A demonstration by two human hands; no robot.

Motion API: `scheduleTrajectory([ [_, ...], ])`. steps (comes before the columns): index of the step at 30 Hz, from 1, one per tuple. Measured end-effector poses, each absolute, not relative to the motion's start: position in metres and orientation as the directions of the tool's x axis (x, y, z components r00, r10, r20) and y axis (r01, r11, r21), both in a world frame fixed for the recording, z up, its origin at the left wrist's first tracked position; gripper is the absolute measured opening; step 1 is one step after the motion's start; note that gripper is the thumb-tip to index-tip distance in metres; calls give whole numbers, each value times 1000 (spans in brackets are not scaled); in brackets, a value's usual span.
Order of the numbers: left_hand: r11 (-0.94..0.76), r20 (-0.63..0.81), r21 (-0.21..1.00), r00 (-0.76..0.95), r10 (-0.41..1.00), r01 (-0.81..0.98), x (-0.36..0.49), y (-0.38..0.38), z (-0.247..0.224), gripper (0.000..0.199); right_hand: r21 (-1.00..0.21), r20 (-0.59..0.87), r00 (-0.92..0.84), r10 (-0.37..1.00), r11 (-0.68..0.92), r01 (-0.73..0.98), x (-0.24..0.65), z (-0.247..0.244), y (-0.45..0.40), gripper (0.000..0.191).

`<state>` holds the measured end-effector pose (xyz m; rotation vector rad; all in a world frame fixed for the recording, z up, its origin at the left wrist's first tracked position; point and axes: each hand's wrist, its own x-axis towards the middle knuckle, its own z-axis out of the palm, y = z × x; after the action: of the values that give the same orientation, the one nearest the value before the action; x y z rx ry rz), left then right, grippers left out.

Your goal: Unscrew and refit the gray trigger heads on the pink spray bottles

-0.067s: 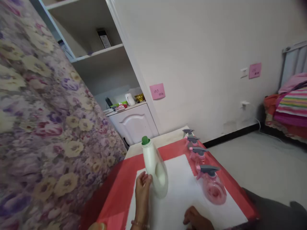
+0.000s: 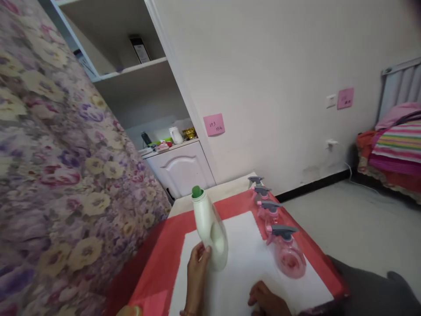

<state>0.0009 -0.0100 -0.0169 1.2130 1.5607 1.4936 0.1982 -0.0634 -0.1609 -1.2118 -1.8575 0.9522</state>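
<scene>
A pale green plastic jug-type bottle (image 2: 210, 219) with a built-in handle stands on the white sheet (image 2: 240, 228), its neck leaning left in the view. Something green, like a spout or stopper (image 2: 196, 191), shows at its mouth. My left hand (image 2: 198, 261) has its bent fingers and thumb against the lower left side of this bottle; the fingertips are partly hidden. Lower right, my right hand (image 2: 265, 298) rests by the sheet with fingers curled in and no object visible in them. To its right is a pink spray bottle (image 2: 289, 259) with a grey trigger head.
Several more spray bottles (image 2: 269, 210) line the table's right edge. A red cloth (image 2: 158, 250) lies under the sheet. A round yellowish object (image 2: 130, 310) is cut off at the bottom. Floral curtain (image 2: 82, 184) hangs left; a cabinet (image 2: 184, 169) and wall stand behind.
The view has shifted slightly. My left hand sits a little lower on the bottle, and the bottle has turned slightly, with its handle opening showing less. My right hand keeps its curled pose.
</scene>
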Motion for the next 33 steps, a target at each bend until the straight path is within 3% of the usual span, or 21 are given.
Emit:
scheduleTrajectory([
  [3,-59,121,966,-238,964,253,2,-15,-29,47,-885,225,-302,926,324,335,204,-149,-68,30],
  [7,-81,146,956,-219,965,281,-1,-10,-36,43,-933,267,-177,947,301,200,216,-117,-77,21],
  [11,-91,158,956,-226,961,279,-5,-7,-42,43,-944,316,141,938,296,143,248,-86,-82,18],
  [14,-79,141,968,-254,957,239,-8,-10,-48,44,-950,311,414,855,282,131,280,-78,-75,26],
  [16,-71,131,972,-267,955,224,-10,-14,-53,45,-954,300,507,808,235,188,298,-83,-66,40],
  [20,10,55,982,-335,940,189,-14,-26,-68,60,-944,281,403,871,176,278,313,-106,-45,81],
  [22,55,3,988,-381,925,142,-13,-33,-80,70,-940,276,350,895,176,291,313,-117,-36,90],
  [26,65,-15,992,-402,916,111,-8,-42,-105,75,-938,292,338,895,198,286,310,-130,-28,91],
  [33,93,-11,968,-329,944,234,3,-55,-102,50,-926,273,357,893,143,349,310,-131,-36,78],
])
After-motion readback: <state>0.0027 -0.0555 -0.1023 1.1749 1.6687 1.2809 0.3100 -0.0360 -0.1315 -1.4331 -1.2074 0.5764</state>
